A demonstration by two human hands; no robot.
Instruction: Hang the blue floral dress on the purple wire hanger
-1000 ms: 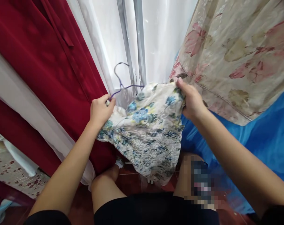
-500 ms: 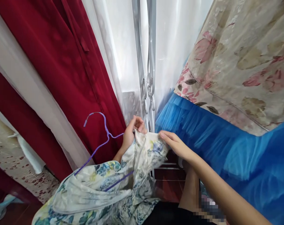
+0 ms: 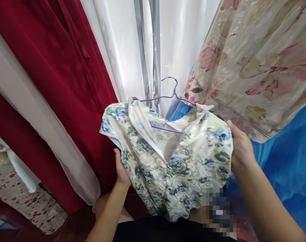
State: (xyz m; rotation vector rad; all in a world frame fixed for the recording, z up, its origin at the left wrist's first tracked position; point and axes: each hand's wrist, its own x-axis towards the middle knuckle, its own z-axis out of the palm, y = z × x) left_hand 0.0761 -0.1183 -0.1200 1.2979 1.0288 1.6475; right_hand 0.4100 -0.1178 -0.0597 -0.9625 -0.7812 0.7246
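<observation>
A white blouse [image 3: 178, 178] with blue, green and yellow flowers hangs spread out in front of me on a purple wire hanger [image 3: 175, 95]. The hanger's shoulders sit inside its neckline, and the hook points up. My right hand [image 3: 242, 149] grips the blouse's right edge near the sleeve, thumb at the front and fingers hidden behind the cloth. At the left side, below the other sleeve, my left hand [image 3: 122, 171] holds the edge with its thumb raised; its other fingers are behind the fabric. A pale collar flap [image 3: 145, 131] lies slanting across the front.
Dark red curtain-like cloth [image 3: 54, 74] and sheer white fabric hang at left. White drapes [image 3: 125, 43] and a grey metal frame [image 3: 143, 50] stand ahead. On the right hang a pink-flowered cream cloth [image 3: 259, 74] and blue tulle [image 3: 281, 174]. The floor is dark red.
The blouse and hanger have swung upright and to the right, the blouse now spread facing me. My hands have moved apart, from the bunched shoulder to the blouse's two sides.
</observation>
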